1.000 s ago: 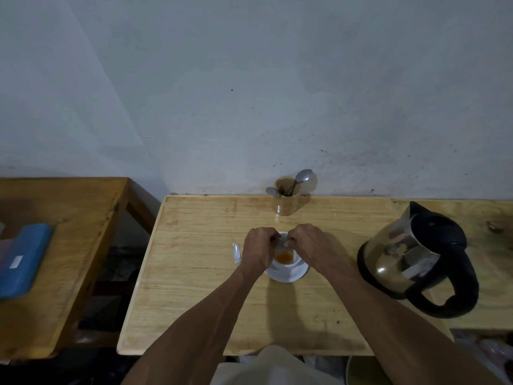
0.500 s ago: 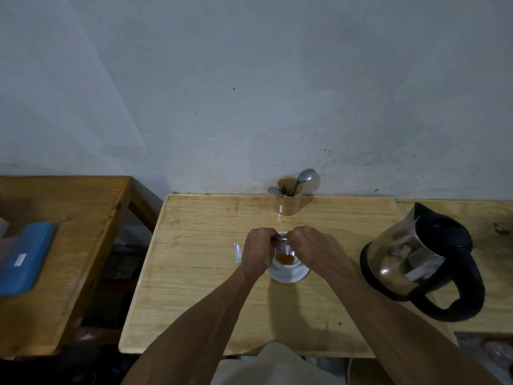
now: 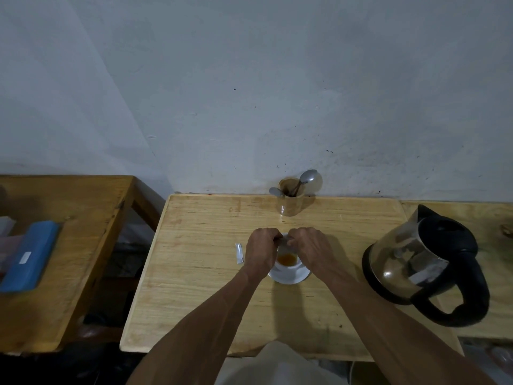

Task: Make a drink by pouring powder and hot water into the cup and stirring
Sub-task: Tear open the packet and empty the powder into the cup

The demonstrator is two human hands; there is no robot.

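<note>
A white cup [image 3: 288, 266] stands on a white saucer [image 3: 291, 278] in the middle of the light wooden table [image 3: 194, 273]. Brown powder [image 3: 287, 258] lies in the cup. Just above the cup my left hand [image 3: 262, 250] and my right hand [image 3: 311, 247] pinch a small silvery sachet [image 3: 283, 240] between their fingertips; most of the sachet is hidden by the fingers. A steel and black kettle [image 3: 422, 265] stands at the right.
A torn silvery strip [image 3: 239, 252] lies on the table left of my left hand. A brown holder with two spoons [image 3: 291, 200] stands at the back edge by the wall. A darker side table [image 3: 69, 245] at the left carries a blue box [image 3: 30, 255].
Both hands stay together over the cup, still pinching the sachet. The view has shifted slightly; nothing else has moved.
</note>
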